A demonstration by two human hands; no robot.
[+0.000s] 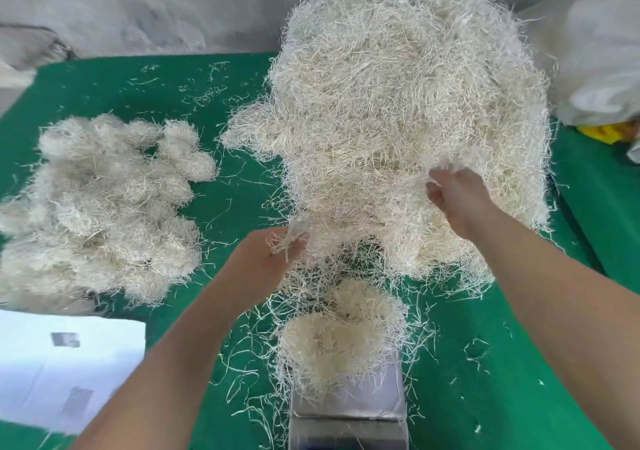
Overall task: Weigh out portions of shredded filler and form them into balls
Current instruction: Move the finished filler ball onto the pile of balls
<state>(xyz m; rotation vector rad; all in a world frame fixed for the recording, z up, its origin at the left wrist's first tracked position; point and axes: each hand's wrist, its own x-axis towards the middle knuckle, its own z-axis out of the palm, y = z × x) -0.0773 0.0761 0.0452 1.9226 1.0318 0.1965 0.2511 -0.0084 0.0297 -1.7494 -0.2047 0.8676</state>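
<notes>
— What have we got under our hands?

— Our left hand sits at the near edge of the big heap of shredded filler, fingers curled and pinching a small tuft of strands. Our right hand is pushed into the heap's front face, fingers bent around some of the shreds; how tight the hold is we cannot tell.

— And the portion being weighed?

— Nearer to us than both hands, between our forearms, a small mound of filler rests on a grey scale. The scale's front is blurred, so we cannot see any display.

— The finished balls?

— Well off to the left of our left hand, a cluster of rough filler balls lies on the green surface, touching one another. Loose strands lie scattered all around. A white sheet lies left of our left forearm, and beyond our right hand, further right, a pale plastic bag.
</notes>
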